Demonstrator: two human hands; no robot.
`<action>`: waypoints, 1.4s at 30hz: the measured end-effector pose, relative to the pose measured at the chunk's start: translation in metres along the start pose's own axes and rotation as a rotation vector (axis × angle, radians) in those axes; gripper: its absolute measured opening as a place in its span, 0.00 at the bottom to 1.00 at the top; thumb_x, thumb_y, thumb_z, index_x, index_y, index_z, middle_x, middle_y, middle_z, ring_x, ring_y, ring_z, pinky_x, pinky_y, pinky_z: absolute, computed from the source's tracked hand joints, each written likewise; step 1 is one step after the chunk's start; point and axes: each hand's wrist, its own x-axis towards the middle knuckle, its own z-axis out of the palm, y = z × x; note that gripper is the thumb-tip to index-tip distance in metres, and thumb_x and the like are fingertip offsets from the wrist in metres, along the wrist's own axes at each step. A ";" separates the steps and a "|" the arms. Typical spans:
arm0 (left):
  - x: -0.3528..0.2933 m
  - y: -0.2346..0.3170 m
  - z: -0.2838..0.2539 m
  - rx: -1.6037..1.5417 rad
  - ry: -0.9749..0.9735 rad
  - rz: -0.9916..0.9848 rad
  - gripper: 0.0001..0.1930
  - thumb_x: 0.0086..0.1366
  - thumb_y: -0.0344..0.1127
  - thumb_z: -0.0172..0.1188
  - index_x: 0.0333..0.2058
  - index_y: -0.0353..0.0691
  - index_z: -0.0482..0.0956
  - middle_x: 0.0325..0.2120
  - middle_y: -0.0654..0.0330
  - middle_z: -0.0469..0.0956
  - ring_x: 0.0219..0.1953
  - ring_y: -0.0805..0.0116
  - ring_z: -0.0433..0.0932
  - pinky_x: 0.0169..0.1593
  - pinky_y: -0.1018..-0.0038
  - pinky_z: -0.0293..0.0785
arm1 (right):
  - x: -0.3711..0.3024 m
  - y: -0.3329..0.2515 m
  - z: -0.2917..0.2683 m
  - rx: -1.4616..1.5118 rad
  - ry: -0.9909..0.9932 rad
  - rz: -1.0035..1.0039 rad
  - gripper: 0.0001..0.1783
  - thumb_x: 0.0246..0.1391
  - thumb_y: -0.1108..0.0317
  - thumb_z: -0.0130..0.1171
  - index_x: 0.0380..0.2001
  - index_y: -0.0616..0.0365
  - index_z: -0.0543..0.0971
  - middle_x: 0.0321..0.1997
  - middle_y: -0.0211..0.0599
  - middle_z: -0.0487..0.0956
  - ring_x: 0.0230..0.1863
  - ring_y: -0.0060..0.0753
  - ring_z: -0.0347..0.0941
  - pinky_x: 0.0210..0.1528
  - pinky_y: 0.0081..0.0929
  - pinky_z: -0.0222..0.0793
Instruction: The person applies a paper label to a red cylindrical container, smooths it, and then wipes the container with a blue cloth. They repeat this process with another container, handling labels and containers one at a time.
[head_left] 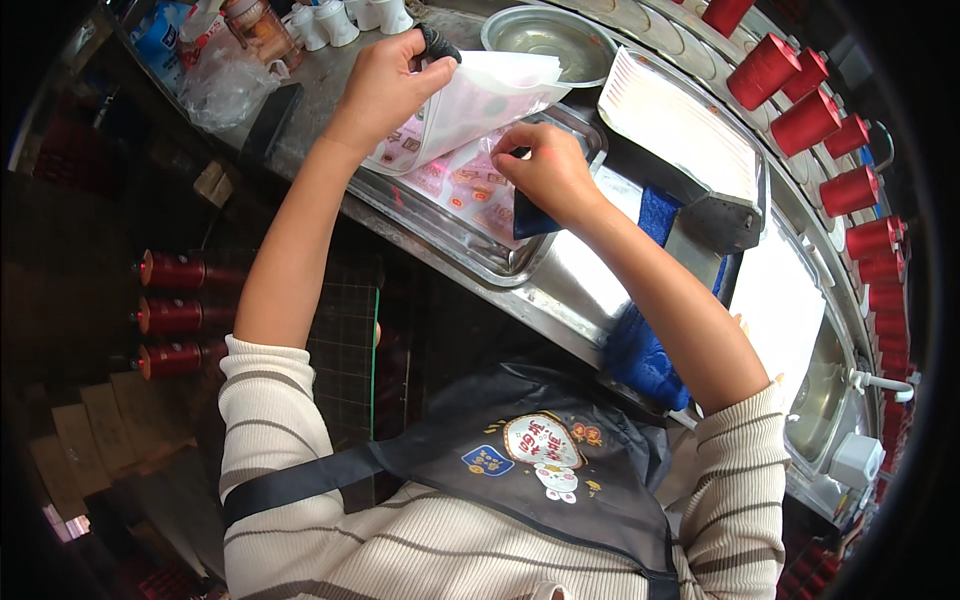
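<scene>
My left hand (392, 88), with a black cover on one finger, grips the upper edge of a thin white sheet (495, 82) and holds it lifted and curled. Pink sheets printed with small repeated patterns (462, 190) lie beneath it in a shallow metal tray (490, 268). Over the tray's right part hovers my right hand (548, 170), thumb and fingers pinched together. What they pinch, if anything, is too small to make out. A dark blue flat piece (533, 216) shows just below that hand.
Behind the tray stands a metal bowl (497, 38) of liquid. A white ribbed tray (680, 125) and blue absorbent material (645, 350) are to the right. Red cylinders (805, 118) line a curved conveyor beyond. White cups (335, 22) and a plastic bag (228, 95) sit far left; a sink (822, 395) is right.
</scene>
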 end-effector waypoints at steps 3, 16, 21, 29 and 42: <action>-0.001 -0.002 -0.003 0.043 -0.067 -0.038 0.08 0.64 0.35 0.64 0.38 0.38 0.82 0.24 0.73 0.78 0.24 0.88 0.68 0.26 0.85 0.63 | -0.003 -0.013 -0.009 0.058 -0.028 0.005 0.11 0.48 0.66 0.65 0.33 0.61 0.84 0.31 0.43 0.83 0.32 0.35 0.80 0.39 0.29 0.74; -0.022 0.015 0.009 0.042 -0.165 -0.024 0.10 0.63 0.34 0.64 0.39 0.35 0.82 0.30 0.67 0.81 0.33 0.81 0.75 0.38 0.78 0.72 | -0.031 -0.036 -0.092 0.680 -0.152 0.262 0.09 0.59 0.62 0.64 0.35 0.54 0.79 0.19 0.18 0.71 0.15 0.10 0.60 0.18 0.12 0.50; -0.055 0.042 0.039 -0.017 -0.267 0.100 0.08 0.59 0.32 0.63 0.32 0.32 0.79 0.27 0.53 0.78 0.31 0.63 0.78 0.36 0.69 0.73 | -0.054 -0.030 -0.130 0.955 -0.157 0.354 0.10 0.57 0.63 0.62 0.37 0.56 0.78 0.18 0.21 0.70 0.16 0.12 0.59 0.18 0.13 0.48; -0.069 0.032 0.046 0.020 -0.215 0.104 0.10 0.56 0.32 0.63 0.28 0.29 0.74 0.24 0.49 0.74 0.28 0.52 0.75 0.33 0.64 0.70 | -0.069 -0.028 -0.136 1.008 -0.055 0.401 0.09 0.56 0.63 0.62 0.37 0.56 0.78 0.15 0.21 0.67 0.14 0.14 0.57 0.16 0.16 0.46; -0.089 0.085 0.055 -0.017 -0.073 0.484 0.38 0.47 0.26 0.73 0.58 0.46 0.67 0.58 0.54 0.65 0.55 0.53 0.73 0.57 0.65 0.72 | -0.087 -0.026 -0.124 1.132 -0.008 0.529 0.10 0.52 0.67 0.64 0.39 0.55 0.84 0.34 0.22 0.78 0.27 0.11 0.66 0.28 0.11 0.64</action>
